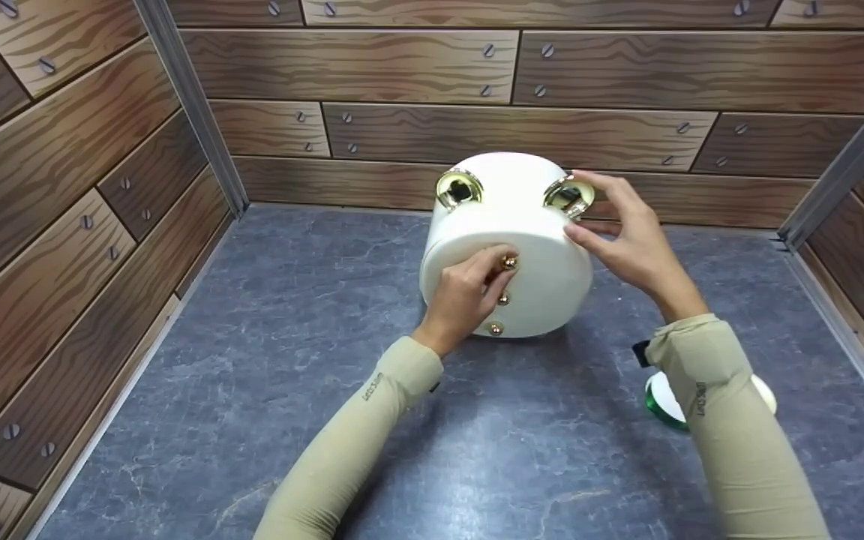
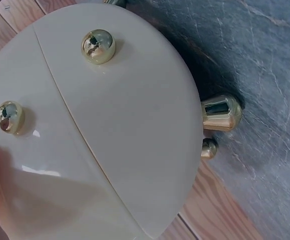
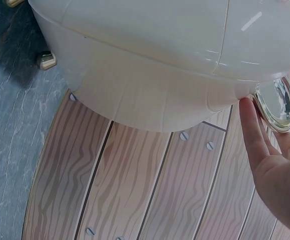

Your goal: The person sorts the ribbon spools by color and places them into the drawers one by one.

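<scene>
A glossy white round drawer box (image 1: 552, 292) stands with its flat front towards me. Three gold knobs run down that front; my left hand (image 1: 466, 296) pinches the top knob (image 1: 509, 262) between thumb and fingertips. My right hand (image 1: 634, 244) holds the gold ring-shaped ear (image 1: 570, 196) at the box's upper right, with its thumb near the front rim. The other gold ear (image 1: 460, 190) is untouched. In the left wrist view, seams divide the drawer fronts and a lower knob (image 2: 98, 46) shows. Fingers spread around the right ear (image 3: 277, 105) in the right wrist view.
A round green and white object (image 1: 663, 401) lies on the grey marbled floor (image 1: 289, 285), partly hidden behind the right sleeve. Wood-patterned walls (image 1: 402, 67) rise at the back and both sides. Gold feet (image 2: 222, 113) stick out beneath the box.
</scene>
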`<state>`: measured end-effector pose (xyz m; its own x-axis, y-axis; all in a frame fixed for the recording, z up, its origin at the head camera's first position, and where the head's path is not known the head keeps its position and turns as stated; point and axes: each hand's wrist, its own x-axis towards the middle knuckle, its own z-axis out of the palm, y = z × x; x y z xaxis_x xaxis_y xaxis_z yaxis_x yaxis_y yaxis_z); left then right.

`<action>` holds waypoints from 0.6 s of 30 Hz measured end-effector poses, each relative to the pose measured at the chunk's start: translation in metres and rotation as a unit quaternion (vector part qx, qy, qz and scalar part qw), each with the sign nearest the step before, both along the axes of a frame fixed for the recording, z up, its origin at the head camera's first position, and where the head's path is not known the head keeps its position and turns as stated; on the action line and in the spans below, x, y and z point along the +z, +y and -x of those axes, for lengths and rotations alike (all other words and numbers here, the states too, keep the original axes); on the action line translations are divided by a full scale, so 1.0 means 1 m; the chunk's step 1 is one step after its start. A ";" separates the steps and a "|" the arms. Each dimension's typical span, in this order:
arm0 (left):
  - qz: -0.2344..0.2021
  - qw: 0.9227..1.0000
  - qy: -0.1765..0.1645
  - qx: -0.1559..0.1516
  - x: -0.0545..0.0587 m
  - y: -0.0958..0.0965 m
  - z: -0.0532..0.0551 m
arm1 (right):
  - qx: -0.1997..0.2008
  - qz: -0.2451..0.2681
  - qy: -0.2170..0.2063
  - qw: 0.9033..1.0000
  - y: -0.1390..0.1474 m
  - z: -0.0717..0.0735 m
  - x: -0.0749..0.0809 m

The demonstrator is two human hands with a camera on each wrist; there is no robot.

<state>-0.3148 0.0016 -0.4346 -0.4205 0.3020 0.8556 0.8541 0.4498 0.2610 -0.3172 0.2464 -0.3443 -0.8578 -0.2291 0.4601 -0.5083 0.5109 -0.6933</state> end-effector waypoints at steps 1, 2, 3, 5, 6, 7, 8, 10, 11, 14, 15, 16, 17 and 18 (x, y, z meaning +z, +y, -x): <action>0.000 1.000 -0.001 0.000 0.000 0.000 0.000 | 0.001 0.000 0.000 1.000 0.000 0.000 0.000; 0.000 1.000 0.000 0.000 0.000 0.000 0.001 | 0.002 -0.001 0.000 1.000 0.000 -0.001 0.000; 0.001 1.000 0.000 0.000 0.000 0.000 0.001 | 0.002 -0.003 0.001 1.000 0.000 -0.001 0.000; 0.001 1.000 0.001 -0.001 0.000 -0.001 0.001 | 0.005 0.002 0.000 1.000 -0.001 0.000 0.000; 0.001 1.000 0.001 -0.001 0.000 -0.001 0.001 | 0.006 0.003 0.000 1.000 -0.001 0.000 0.000; 0.001 1.000 0.001 -0.002 0.000 -0.001 0.002 | 0.006 0.004 0.000 1.000 -0.001 0.000 0.000; 0.001 1.000 0.002 -0.002 0.000 -0.002 0.002 | 0.006 0.005 0.000 1.000 -0.001 0.000 0.000; 0.000 1.000 0.002 -0.003 0.001 -0.002 0.002 | 0.005 0.004 0.001 1.000 -0.001 0.001 0.000; -0.001 1.000 0.001 -0.003 0.000 -0.002 0.002 | 0.005 0.004 0.001 1.000 -0.001 0.001 -0.001; -0.003 1.000 0.000 -0.003 0.000 -0.001 0.002 | 0.002 0.002 -0.001 1.000 0.000 0.001 -0.001; -0.004 1.000 0.000 -0.004 -0.001 -0.001 0.002 | 0.002 0.002 -0.002 1.000 0.000 0.001 -0.001; -0.004 1.000 0.000 -0.003 -0.001 -0.001 0.002 | 0.002 0.003 -0.003 1.000 0.000 0.001 -0.002; -0.005 1.000 0.000 -0.003 -0.001 -0.001 0.002 | 0.002 0.004 -0.004 1.000 0.000 0.001 -0.002; -0.006 1.000 -0.001 -0.002 -0.001 -0.001 0.001 | 0.002 0.004 -0.004 1.000 0.000 0.001 -0.003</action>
